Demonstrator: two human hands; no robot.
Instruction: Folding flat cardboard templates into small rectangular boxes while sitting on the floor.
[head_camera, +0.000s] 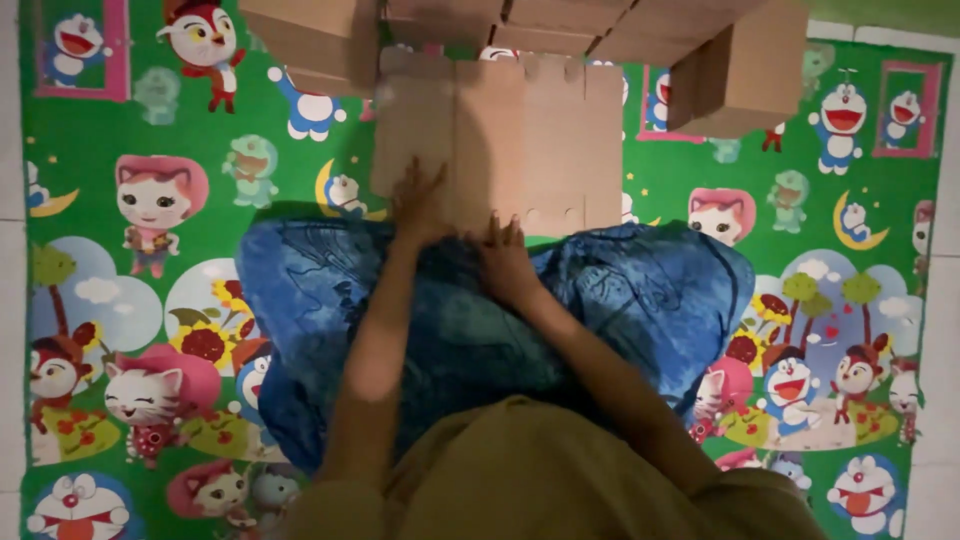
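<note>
Head view: flat cardboard sheet (500, 140), tan, matte, creased into vertical panels with notched tab edges at top and bottom, lying on a glossy green play mat (130, 130) printed with cartoon cats and blue robot-cat figures. Behind the sheet, a stack of folded brown cardboard boxes (520, 25) along the top edge, one more box (745, 75) angled at upper right. Blue patterned cloth (600, 300), soft and wrinkled, covers the person's lap just below the sheet; olive-tan shirt (540, 470) at bottom.

The sheet lies straight ahead of both hands, its near edge meeting the cloth. Left hand (420, 205) is spread flat, fingers splayed, pressing on the lower left part of the sheet, gripping nothing. Right hand (505, 260) is open too, fingers loosely extended, resting at the sheet's near edge where it meets the cloth; fingertips touch the cardboard, no grasp visible. The hands sit near each other, left slightly further forward.
</note>
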